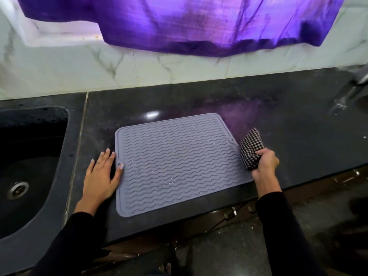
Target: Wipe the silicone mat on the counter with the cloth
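Observation:
A grey silicone mat with wavy ridges lies flat on the dark counter. My left hand rests flat on the counter at the mat's left edge, fingers straight, thumb tip touching the mat. My right hand grips a folded black-and-white checked cloth at the mat's right edge. The cloth stands partly upright against that edge, its lower end hidden in my fist.
A dark sink with a metal drain is set into the counter to the left. Purple fabric hangs over the marble backsplash behind. A metal object shows at the far right. Cabinet handles sit below the counter's front edge.

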Demonstrator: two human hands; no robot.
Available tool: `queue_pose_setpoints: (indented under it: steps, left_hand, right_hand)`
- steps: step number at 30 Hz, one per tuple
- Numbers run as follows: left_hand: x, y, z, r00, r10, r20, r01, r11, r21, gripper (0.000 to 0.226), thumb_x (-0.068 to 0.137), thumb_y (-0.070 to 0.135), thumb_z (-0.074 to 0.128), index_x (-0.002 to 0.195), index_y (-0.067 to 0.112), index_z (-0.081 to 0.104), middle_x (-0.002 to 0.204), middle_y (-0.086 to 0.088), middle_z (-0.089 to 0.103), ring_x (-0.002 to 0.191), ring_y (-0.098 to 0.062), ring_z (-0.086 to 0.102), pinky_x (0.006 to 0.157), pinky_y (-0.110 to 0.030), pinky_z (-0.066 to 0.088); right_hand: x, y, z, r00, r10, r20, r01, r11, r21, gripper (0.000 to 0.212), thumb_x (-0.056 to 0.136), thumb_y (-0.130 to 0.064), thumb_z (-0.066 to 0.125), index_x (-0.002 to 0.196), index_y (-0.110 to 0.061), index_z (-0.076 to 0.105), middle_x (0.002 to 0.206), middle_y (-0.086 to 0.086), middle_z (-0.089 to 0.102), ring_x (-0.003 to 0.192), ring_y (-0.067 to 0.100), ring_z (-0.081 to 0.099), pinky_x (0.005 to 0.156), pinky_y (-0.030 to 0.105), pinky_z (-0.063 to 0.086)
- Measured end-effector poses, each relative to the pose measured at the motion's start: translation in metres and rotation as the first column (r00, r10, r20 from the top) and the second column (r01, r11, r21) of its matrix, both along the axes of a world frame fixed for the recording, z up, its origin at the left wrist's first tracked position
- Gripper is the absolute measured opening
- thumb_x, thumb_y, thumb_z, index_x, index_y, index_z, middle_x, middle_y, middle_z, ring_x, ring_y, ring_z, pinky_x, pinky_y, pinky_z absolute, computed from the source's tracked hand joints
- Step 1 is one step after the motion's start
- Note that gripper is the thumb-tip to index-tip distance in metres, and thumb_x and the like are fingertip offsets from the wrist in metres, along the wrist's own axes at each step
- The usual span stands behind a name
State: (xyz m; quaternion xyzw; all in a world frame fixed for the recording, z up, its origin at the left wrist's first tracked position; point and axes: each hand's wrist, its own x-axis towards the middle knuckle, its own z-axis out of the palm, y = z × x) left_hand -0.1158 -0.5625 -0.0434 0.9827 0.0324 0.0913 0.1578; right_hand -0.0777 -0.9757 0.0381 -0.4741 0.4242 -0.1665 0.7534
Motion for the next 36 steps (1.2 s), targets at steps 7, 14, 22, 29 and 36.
queue_pose_setpoints:
  steps: [7,14,22,29,36]
  left_hand:
    - [0.017,-0.008,0.012,0.998,0.052,0.037,-0.050,0.998,-0.033,0.081,0.082,0.062,0.016,0.134,0.008,0.047,0.147,-0.013,0.039,0.140,-0.026,0.028,0.115,-0.046,0.014]
    - [0.052,0.014,0.013,0.997,0.067,0.035,-0.066,0.998,-0.010,0.084,0.083,0.060,0.013,0.145,0.005,0.027,0.154,-0.013,0.023,0.144,-0.026,0.015,0.116,-0.045,0.007]
    - [0.057,0.005,0.002,0.996,0.067,-0.051,-0.067,0.998,0.019,0.074,0.085,0.050,0.015,0.145,0.009,0.030,0.155,-0.011,0.022,0.144,-0.025,0.015,0.116,-0.045,0.007]
    - [0.056,0.007,0.002,0.995,0.060,-0.076,-0.059,0.998,0.012,0.072,0.086,0.049,0.014,0.146,0.013,0.027,0.156,-0.009,0.019,0.145,-0.023,0.012,0.117,-0.044,0.005]
    - [0.057,0.005,0.001,0.995,0.072,-0.073,-0.071,0.997,0.014,0.072,0.086,0.048,0.012,0.147,0.013,0.026,0.156,-0.009,0.018,0.145,-0.023,0.011,0.117,-0.044,0.004]
  right_hand:
    - [0.006,0.054,-0.028,0.756,0.444,-0.481,-0.576,0.103,-0.811,0.045,0.085,-0.006,0.049,0.129,-0.011,0.055,0.136,0.010,0.053,0.124,0.025,0.050,0.106,0.030,0.033]
    - [0.017,0.081,-0.032,0.734,0.287,-0.615,-0.558,-0.260,-0.788,0.041,0.081,-0.003,0.047,0.120,-0.003,0.057,0.127,0.015,0.058,0.119,0.031,0.051,0.103,0.039,0.037]
    - [0.053,0.031,-0.010,0.889,0.342,-0.306,-0.437,0.835,-0.335,0.037,0.066,-0.010,0.055,0.100,-0.005,0.069,0.103,0.014,0.067,0.098,0.032,0.063,0.082,0.038,0.053]
    - [0.052,0.096,-0.016,0.758,0.383,-0.528,-0.608,0.124,-0.784,0.042,0.085,-0.005,0.046,0.126,-0.008,0.056,0.129,0.018,0.057,0.121,0.033,0.050,0.105,0.034,0.034]
    - [0.054,0.098,-0.038,0.682,0.344,-0.646,-0.623,-0.190,-0.759,0.048,0.088,-0.006,0.047,0.136,-0.004,0.042,0.147,0.012,0.038,0.138,0.027,0.029,0.118,0.037,0.017]
